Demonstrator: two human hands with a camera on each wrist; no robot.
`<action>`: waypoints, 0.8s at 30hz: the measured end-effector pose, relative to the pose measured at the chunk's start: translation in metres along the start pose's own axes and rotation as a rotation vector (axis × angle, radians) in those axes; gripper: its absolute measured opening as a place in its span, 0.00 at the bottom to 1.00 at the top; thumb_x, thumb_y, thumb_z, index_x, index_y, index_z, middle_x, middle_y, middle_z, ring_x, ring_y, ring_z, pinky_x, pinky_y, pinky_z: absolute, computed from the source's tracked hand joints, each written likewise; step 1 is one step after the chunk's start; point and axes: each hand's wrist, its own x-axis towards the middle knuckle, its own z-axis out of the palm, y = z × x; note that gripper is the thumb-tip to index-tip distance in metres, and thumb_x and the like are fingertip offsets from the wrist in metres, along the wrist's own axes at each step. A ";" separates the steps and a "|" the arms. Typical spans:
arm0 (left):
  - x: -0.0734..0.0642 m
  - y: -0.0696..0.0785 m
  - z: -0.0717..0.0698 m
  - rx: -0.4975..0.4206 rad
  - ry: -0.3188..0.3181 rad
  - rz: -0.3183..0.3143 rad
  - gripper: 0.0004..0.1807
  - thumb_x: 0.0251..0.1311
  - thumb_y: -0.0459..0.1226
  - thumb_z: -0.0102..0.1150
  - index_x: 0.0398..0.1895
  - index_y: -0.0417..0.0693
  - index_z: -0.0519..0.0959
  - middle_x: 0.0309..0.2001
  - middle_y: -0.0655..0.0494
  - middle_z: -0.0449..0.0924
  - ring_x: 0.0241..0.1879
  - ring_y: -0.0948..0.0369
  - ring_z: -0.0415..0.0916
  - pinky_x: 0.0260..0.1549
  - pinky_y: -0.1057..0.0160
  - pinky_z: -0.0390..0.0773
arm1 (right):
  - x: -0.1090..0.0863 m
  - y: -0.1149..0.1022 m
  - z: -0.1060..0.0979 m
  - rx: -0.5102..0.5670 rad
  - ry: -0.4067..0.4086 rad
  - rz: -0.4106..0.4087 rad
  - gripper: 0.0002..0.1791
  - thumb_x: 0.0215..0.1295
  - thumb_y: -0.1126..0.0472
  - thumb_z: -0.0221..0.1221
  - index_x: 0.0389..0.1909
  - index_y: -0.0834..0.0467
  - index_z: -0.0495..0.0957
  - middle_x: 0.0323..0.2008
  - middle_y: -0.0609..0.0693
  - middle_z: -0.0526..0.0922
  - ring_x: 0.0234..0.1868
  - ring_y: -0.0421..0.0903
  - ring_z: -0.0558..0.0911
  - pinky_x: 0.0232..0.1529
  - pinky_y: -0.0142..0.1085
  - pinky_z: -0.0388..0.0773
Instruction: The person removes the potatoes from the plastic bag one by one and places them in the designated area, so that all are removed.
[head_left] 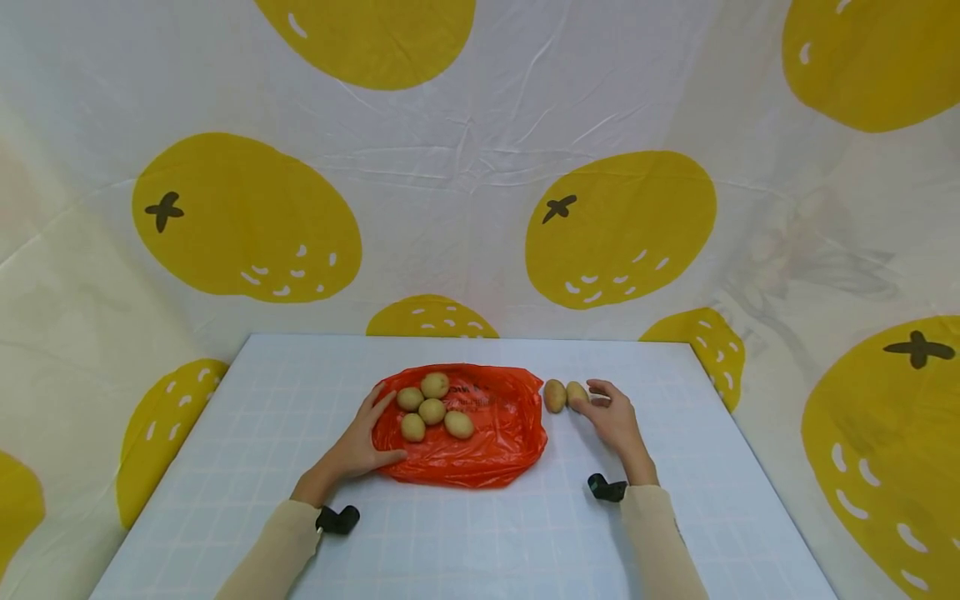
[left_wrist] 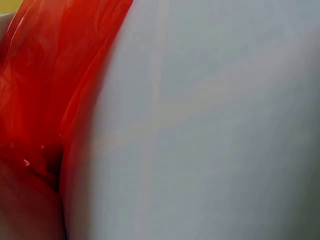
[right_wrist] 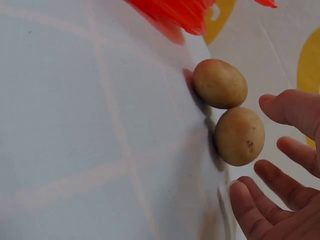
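Observation:
A red plastic bag [head_left: 495, 433] lies spread on the table, with several potatoes [head_left: 432, 412] in its left half. My left hand [head_left: 358, 442] rests on the bag's left edge, thumb and fingers spread wide along it. In the left wrist view the red plastic [left_wrist: 55, 75] is creased, and most of that hand is out of sight. Right of the bag sit two potatoes side by side, one [right_wrist: 220, 83] nearer the bag and one [right_wrist: 240, 136] nearer my right hand [head_left: 611, 417]. That hand's fingers are apart around the nearer potato, with a gap showing in the right wrist view.
A pale checked cloth covers the table [head_left: 450, 542]. Behind it and at both sides hangs a white sheet [head_left: 465, 208] printed with large yellow fruit. A black wrist camera [head_left: 339, 520] is on the left wrist, another [head_left: 606, 487] on the right.

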 end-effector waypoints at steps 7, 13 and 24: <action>0.001 0.000 0.001 -0.021 0.006 -0.001 0.62 0.49 0.53 0.77 0.83 0.47 0.51 0.84 0.43 0.35 0.80 0.34 0.42 0.68 0.23 0.56 | -0.003 -0.008 -0.006 -0.071 -0.035 -0.063 0.37 0.69 0.46 0.66 0.73 0.58 0.67 0.72 0.62 0.69 0.71 0.64 0.70 0.67 0.59 0.74; 0.001 -0.002 0.001 -0.008 0.007 0.012 0.62 0.50 0.53 0.77 0.83 0.47 0.51 0.84 0.43 0.35 0.80 0.34 0.42 0.68 0.23 0.56 | -0.007 -0.019 -0.011 -0.074 -0.067 -0.178 0.40 0.68 0.51 0.67 0.75 0.59 0.63 0.73 0.65 0.68 0.71 0.66 0.70 0.67 0.59 0.73; 0.002 -0.005 0.002 -0.010 0.007 0.020 0.62 0.50 0.53 0.77 0.83 0.47 0.51 0.84 0.43 0.35 0.80 0.35 0.43 0.68 0.24 0.57 | -0.018 -0.054 -0.008 -0.033 -0.104 -0.265 0.43 0.66 0.53 0.69 0.78 0.54 0.58 0.76 0.63 0.64 0.73 0.67 0.67 0.69 0.61 0.71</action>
